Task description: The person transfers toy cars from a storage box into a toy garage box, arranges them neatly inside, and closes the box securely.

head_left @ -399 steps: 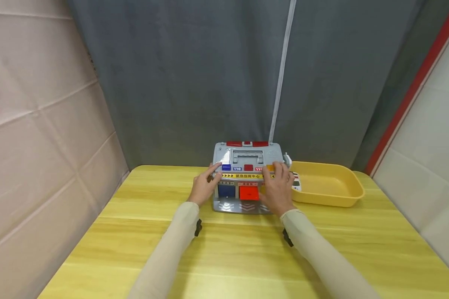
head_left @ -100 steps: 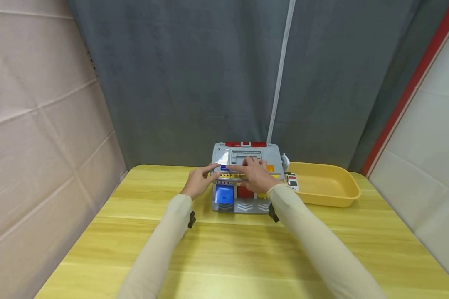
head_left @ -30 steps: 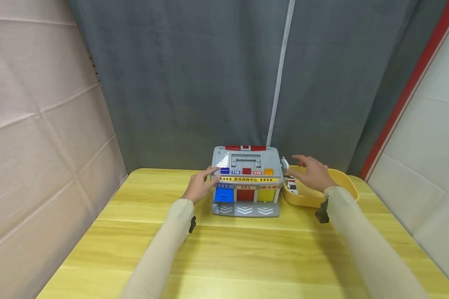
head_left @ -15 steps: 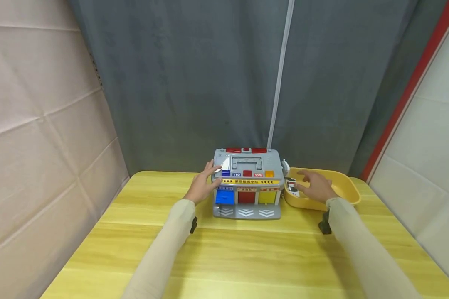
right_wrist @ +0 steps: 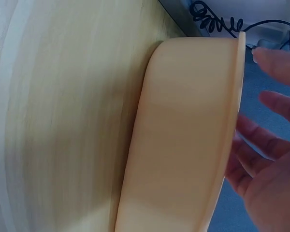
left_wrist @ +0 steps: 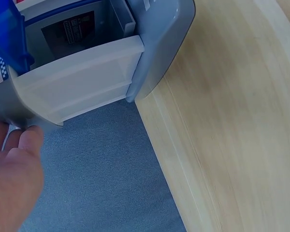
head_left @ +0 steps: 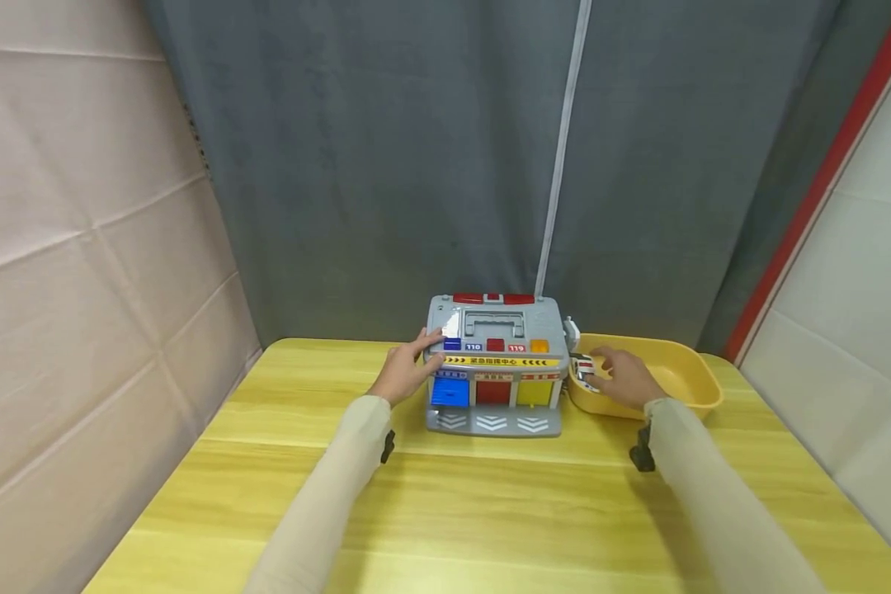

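Observation:
A grey toy emergency station (head_left: 493, 330) with blue, red and yellow doors stands on the table. Its blue door (head_left: 450, 392) is raised; in the left wrist view a compartment shows beneath it. My left hand (head_left: 404, 371) holds the station's left roof corner, thumb in front and fingers on top. To the right, a small white toy car (head_left: 582, 370) sits inside the yellow tray (head_left: 683, 396), against its left end. My right hand (head_left: 627, 378) reaches over the tray's front rim, fingertips close beside the car. In the right wrist view the fingers are spread, and the car is hidden.
A coiled black cord (right_wrist: 215, 19) hangs at the station's right side, near a white piece (head_left: 572, 332). Behind the table hangs a grey curtain (head_left: 386, 165). Wooden tabletop (head_left: 505, 511) lies in front of the station and tray.
My right hand, earlier at the station's buttons, has moved right and lowered into the tray beside the car. The blue door has risen and the red one shut. My left hand stays at the roof corner.

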Action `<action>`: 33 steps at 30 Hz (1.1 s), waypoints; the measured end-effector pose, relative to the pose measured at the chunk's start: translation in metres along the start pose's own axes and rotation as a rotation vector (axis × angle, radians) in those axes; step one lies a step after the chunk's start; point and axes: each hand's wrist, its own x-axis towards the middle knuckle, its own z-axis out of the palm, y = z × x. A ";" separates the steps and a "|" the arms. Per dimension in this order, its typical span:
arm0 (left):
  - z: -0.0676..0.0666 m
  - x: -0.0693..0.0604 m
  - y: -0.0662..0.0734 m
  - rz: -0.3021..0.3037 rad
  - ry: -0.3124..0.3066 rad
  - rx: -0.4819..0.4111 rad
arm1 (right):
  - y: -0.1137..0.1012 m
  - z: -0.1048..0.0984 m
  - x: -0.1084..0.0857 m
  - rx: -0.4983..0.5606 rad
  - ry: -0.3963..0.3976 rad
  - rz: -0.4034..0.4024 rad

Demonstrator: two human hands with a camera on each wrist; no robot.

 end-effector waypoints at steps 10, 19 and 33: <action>0.000 0.003 -0.003 -0.017 -0.007 -0.004 | 0.001 0.008 0.009 -0.020 -0.051 -0.042; 0.000 0.003 -0.004 -0.010 -0.021 -0.031 | 0.002 0.017 0.016 -0.018 -0.106 0.025; 0.004 0.002 0.000 0.001 -0.030 -0.051 | 0.006 0.025 0.018 -0.074 -0.192 0.070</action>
